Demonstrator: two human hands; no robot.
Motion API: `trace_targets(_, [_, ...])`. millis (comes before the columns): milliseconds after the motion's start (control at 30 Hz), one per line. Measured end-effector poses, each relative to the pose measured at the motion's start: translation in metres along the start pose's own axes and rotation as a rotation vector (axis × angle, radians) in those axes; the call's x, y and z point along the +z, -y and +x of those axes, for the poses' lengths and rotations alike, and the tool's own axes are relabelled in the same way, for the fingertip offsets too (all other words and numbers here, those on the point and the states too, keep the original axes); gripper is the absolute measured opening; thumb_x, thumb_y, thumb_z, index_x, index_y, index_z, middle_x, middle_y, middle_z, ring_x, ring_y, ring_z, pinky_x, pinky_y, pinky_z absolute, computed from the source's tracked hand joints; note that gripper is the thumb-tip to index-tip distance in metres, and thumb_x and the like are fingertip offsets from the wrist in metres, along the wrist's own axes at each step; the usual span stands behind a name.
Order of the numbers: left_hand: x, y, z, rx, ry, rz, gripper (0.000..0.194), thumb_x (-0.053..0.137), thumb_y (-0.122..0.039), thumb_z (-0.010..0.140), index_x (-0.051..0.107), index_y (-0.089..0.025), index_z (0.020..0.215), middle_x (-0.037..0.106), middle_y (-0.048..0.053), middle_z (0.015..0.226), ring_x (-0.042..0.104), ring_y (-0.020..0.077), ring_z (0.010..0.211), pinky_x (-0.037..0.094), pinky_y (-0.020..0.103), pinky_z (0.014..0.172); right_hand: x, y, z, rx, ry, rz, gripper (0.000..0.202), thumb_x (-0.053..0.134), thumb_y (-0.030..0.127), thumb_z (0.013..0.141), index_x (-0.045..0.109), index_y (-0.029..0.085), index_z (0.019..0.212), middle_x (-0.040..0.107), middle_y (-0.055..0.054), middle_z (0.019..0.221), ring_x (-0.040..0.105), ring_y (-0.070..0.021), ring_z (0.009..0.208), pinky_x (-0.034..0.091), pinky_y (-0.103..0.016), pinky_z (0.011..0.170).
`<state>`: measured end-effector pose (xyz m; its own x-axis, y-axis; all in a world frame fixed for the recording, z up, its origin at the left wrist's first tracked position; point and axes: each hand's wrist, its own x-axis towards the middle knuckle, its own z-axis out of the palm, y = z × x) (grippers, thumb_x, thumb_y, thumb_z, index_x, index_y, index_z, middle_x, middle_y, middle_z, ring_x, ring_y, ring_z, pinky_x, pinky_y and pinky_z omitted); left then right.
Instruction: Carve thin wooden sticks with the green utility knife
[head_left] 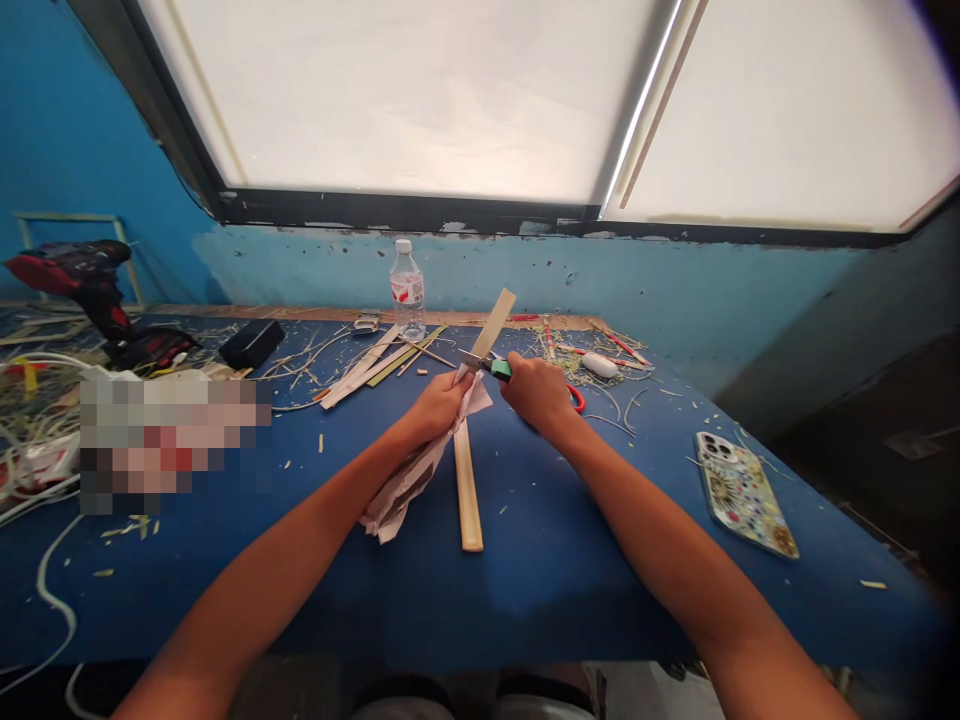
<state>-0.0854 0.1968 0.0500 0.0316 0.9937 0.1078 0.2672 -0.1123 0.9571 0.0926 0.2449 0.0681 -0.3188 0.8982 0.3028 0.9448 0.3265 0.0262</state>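
My left hand [442, 402] is closed around a pale flat bamboo strip [493, 322], with a crumpled whitish paper or cloth [409, 492] wrapped under the fingers and hanging toward me. The strip slants up and away from the hand. My right hand [536, 388] grips a knife [495, 367] with a green and black handle, its blade lying across the strip just above the left fingers. Below the hands another pale strip [469, 495] extends toward the table's front; whether it joins the held one is hidden.
On the blue table [555, 580] are a phone [746, 493] at right, a bottle [409, 300] and bamboo strips [367, 370] behind, red-handled scissors [576, 398] by my right hand, a white object [600, 365], a black box [252, 344], a drill [97, 300] and cables at left.
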Motion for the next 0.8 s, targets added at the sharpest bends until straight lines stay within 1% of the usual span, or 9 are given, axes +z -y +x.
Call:
trace_targets(167, [0.0, 0.0, 0.001, -0.002, 0.005, 0.044, 0.05, 0.052, -0.068, 0.088, 0.053, -0.02, 0.075, 0.051, -0.001, 0.062, 0.05, 0.0172, 0.068, 0.039, 0.03, 0.064, 0.002, -0.005, 0.004, 0.017, -0.004, -0.024, 0.025, 0.046, 0.022, 0.098, 0.068, 0.018, 0.11, 0.077, -0.016, 0.096, 0.075, -0.0312, 0.092, 0.049, -0.033, 0.077])
trace_targets(367, [0.0, -0.002, 0.002, -0.02, 0.033, 0.082, 0.048, 0.052, -0.066, 0.089, 0.049, -0.02, 0.072, 0.052, 0.0, 0.063, 0.046, 0.015, 0.063, 0.037, 0.029, 0.061, -0.002, -0.02, 0.015, 0.092, -0.03, -0.067, 0.028, 0.043, 0.019, 0.098, 0.067, 0.017, 0.111, 0.076, -0.019, 0.101, 0.075, -0.0332, 0.096, 0.049, -0.035, 0.079])
trace_targets(433, [-0.001, -0.001, 0.002, -0.029, 0.033, 0.078, 0.048, 0.051, -0.065, 0.09, 0.05, -0.02, 0.073, 0.051, -0.001, 0.063, 0.046, 0.0151, 0.063, 0.036, 0.029, 0.061, -0.001, -0.019, 0.014, 0.069, -0.027, -0.07, 0.026, 0.045, 0.021, 0.098, 0.068, 0.017, 0.111, 0.076, -0.019, 0.1, 0.075, -0.0328, 0.095, 0.049, -0.035, 0.078])
trace_targets(600, [-0.004, -0.001, 0.003, -0.014, 0.002, 0.119, 0.048, 0.051, -0.064, 0.091, 0.049, -0.02, 0.071, 0.049, -0.001, 0.062, 0.044, 0.0151, 0.063, 0.035, 0.03, 0.062, 0.005, -0.011, 0.009, -0.058, 0.009, -0.04, 0.025, 0.048, 0.025, 0.098, 0.069, 0.018, 0.11, 0.077, -0.016, 0.095, 0.075, -0.0307, 0.09, 0.048, -0.034, 0.077])
trace_targets(700, [-0.004, -0.006, 0.004, -0.001, -0.02, 0.126, 0.048, 0.053, -0.064, 0.089, 0.048, -0.02, 0.069, 0.047, -0.001, 0.063, 0.042, 0.0146, 0.063, 0.033, 0.03, 0.062, 0.004, -0.013, 0.014, -0.017, -0.017, -0.053, 0.027, 0.045, 0.021, 0.098, 0.069, 0.018, 0.11, 0.076, -0.017, 0.097, 0.075, -0.0317, 0.092, 0.049, -0.034, 0.076])
trace_targets(800, [-0.002, -0.009, 0.005, -0.02, -0.008, 0.09, 0.049, 0.054, -0.066, 0.087, 0.046, -0.021, 0.067, 0.046, -0.002, 0.062, 0.041, 0.0142, 0.062, 0.033, 0.03, 0.062, 0.003, -0.017, 0.019, 0.057, -0.036, -0.079, 0.029, 0.042, 0.02, 0.098, 0.068, 0.017, 0.111, 0.076, -0.019, 0.1, 0.075, -0.0322, 0.096, 0.049, -0.034, 0.077])
